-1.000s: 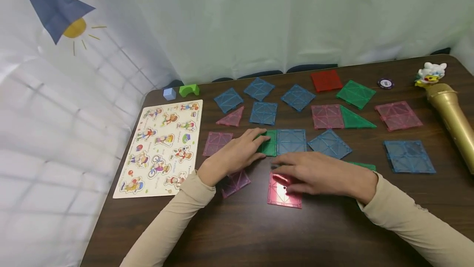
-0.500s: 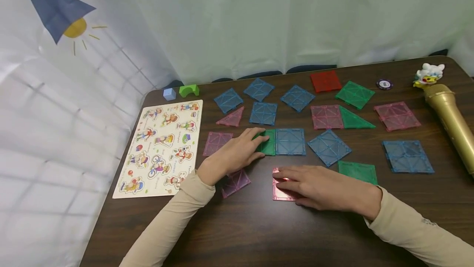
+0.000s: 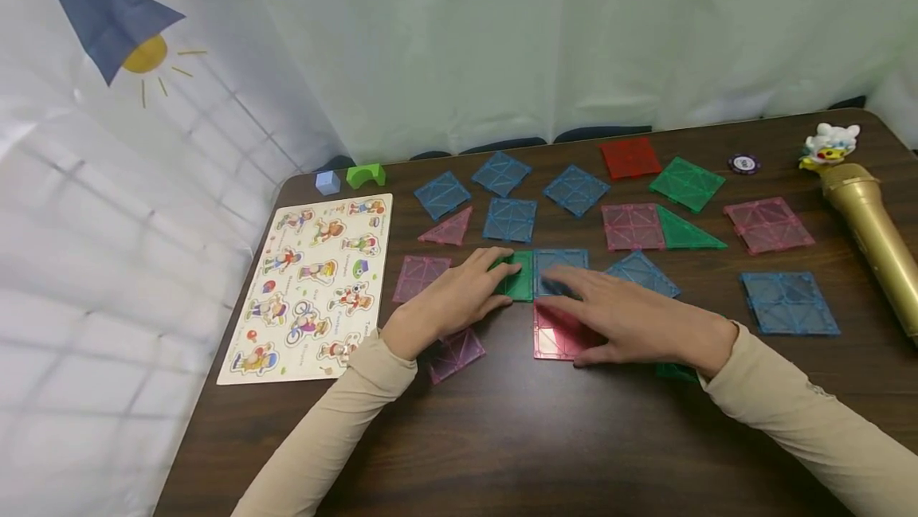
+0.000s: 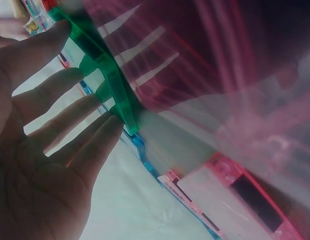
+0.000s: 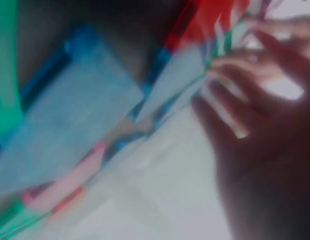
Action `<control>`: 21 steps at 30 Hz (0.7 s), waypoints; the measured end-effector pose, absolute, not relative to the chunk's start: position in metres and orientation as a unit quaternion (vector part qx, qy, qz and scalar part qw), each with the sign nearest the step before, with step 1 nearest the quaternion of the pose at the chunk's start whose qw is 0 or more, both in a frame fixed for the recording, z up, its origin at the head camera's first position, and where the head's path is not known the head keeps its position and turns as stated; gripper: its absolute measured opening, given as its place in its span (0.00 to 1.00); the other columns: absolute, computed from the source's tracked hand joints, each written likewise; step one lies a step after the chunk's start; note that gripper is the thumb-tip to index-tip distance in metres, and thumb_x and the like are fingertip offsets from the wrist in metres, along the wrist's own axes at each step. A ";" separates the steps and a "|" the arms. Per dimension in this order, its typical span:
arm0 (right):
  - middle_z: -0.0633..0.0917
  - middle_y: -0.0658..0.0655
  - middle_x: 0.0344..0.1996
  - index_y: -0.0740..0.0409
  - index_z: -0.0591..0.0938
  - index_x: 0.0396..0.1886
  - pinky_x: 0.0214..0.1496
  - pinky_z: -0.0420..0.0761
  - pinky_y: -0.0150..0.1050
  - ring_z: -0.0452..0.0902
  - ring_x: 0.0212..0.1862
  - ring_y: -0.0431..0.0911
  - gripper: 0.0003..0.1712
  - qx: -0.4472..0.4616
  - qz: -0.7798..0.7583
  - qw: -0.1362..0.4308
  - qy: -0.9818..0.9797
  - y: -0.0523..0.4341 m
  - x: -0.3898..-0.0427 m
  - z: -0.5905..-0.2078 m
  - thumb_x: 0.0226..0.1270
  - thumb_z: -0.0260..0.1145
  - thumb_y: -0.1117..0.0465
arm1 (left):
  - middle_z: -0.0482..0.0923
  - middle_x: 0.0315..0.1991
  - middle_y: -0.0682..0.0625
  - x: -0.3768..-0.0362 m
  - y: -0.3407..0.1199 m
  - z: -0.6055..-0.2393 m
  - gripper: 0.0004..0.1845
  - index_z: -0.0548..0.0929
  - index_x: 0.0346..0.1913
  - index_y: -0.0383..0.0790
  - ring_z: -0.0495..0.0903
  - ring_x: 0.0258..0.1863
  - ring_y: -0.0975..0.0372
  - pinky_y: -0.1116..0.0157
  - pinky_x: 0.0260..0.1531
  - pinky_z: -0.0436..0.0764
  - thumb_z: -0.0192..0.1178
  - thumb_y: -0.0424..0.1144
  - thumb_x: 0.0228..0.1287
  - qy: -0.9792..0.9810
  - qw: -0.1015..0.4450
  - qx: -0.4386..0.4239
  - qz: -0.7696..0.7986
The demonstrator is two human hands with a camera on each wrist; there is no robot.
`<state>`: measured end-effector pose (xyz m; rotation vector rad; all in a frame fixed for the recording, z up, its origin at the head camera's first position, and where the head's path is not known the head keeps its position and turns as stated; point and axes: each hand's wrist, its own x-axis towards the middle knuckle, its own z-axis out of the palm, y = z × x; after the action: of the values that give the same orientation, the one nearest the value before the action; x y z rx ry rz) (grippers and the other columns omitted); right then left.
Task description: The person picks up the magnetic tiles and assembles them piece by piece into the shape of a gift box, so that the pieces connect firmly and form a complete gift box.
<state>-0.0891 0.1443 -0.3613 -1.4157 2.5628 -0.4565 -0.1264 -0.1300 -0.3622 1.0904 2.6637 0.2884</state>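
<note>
My left hand (image 3: 495,282) lies flat with straight fingers on the left part of a green square tile (image 3: 522,282). The left wrist view shows those fingers (image 4: 59,115) against the green tile's edge (image 4: 102,75). A blue square tile (image 3: 562,262) adjoins the green one on its right. My right hand (image 3: 574,318) presses flat on a red square tile (image 3: 555,339), which lies just below the blue tile, and its fingertips reach onto the blue. In the blurred right wrist view the right hand (image 5: 255,100) is beside a blue tile (image 5: 69,115).
Several blue, pink, green and red tiles are spread over the brown table (image 3: 502,453). A wooden picture puzzle board (image 3: 315,282) lies at the left, with a green block (image 3: 366,174) and a blue cube (image 3: 327,181) behind it. A gold microphone (image 3: 871,230) lies at the right edge.
My right hand has slid the red tile away from me, up to the near edge of the blue tile, and now covers more of a green tile. The left hand has stayed put.
</note>
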 end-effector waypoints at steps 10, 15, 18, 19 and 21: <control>0.55 0.71 0.81 0.64 0.62 0.81 0.74 0.62 0.69 0.49 0.80 0.70 0.66 -0.410 -0.160 0.139 0.887 0.148 -0.107 -0.369 0.56 0.74 0.26 | 0.64 0.76 0.39 -0.127 -0.127 -0.363 0.28 0.73 0.75 0.36 0.63 0.76 0.49 0.52 0.63 0.79 0.60 0.45 0.79 0.912 0.114 0.383 0.093; 0.53 0.70 0.82 0.63 0.61 0.82 0.75 0.60 0.69 0.46 0.81 0.68 0.68 -0.412 -0.164 0.139 0.886 0.150 -0.105 -0.371 0.54 0.74 0.25 | 0.64 0.76 0.39 -0.127 -0.126 -0.362 0.28 0.73 0.75 0.37 0.63 0.77 0.49 0.52 0.64 0.79 0.60 0.44 0.79 0.914 0.116 0.377 0.091; 0.52 0.70 0.82 0.63 0.61 0.82 0.75 0.59 0.70 0.45 0.81 0.69 0.68 -0.412 -0.168 0.143 0.884 0.151 -0.104 -0.372 0.55 0.73 0.25 | 0.64 0.76 0.39 -0.127 -0.126 -0.361 0.28 0.73 0.75 0.37 0.62 0.77 0.49 0.52 0.64 0.79 0.60 0.44 0.79 0.915 0.119 0.375 0.092; 0.52 0.70 0.82 0.63 0.61 0.82 0.75 0.59 0.70 0.45 0.81 0.68 0.68 -0.412 -0.168 0.145 0.884 0.150 -0.104 -0.372 0.55 0.73 0.25 | 0.64 0.76 0.39 -0.127 -0.126 -0.361 0.28 0.73 0.75 0.37 0.62 0.77 0.49 0.52 0.64 0.79 0.60 0.44 0.79 0.915 0.120 0.374 0.093; 0.52 0.70 0.82 0.63 0.60 0.82 0.75 0.59 0.70 0.45 0.82 0.68 0.68 -0.412 -0.168 0.148 0.883 0.150 -0.104 -0.372 0.55 0.73 0.24 | 0.64 0.77 0.39 -0.127 -0.126 -0.361 0.28 0.73 0.75 0.37 0.62 0.77 0.49 0.52 0.64 0.79 0.60 0.44 0.79 0.916 0.124 0.370 0.093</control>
<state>-0.1042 0.1498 -0.3721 -1.1852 2.5410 -0.4847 -0.1268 -0.1261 -0.3611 1.0778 2.6713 0.2706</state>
